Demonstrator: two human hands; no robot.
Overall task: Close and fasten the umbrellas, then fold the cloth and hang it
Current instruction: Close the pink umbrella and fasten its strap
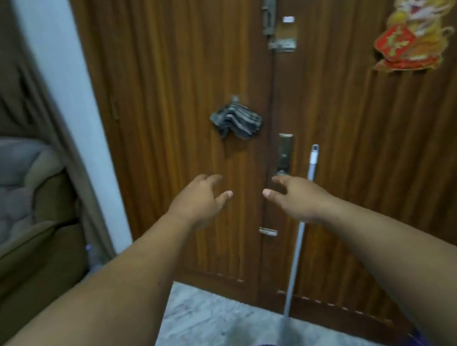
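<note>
I am looking down at both bare arms reaching toward a wooden door point(163, 64), the left hand point(199, 204) and right hand point(296, 198) both empty with fingers loosely spread. The striped grey cloth point(236, 121) is hanging bunched on a small hook, just above the hands and apart from them. I am judging the hanging nearly finished; smoothing the folds evenly, away from the broom handle point(298, 230), seems wise
</note>
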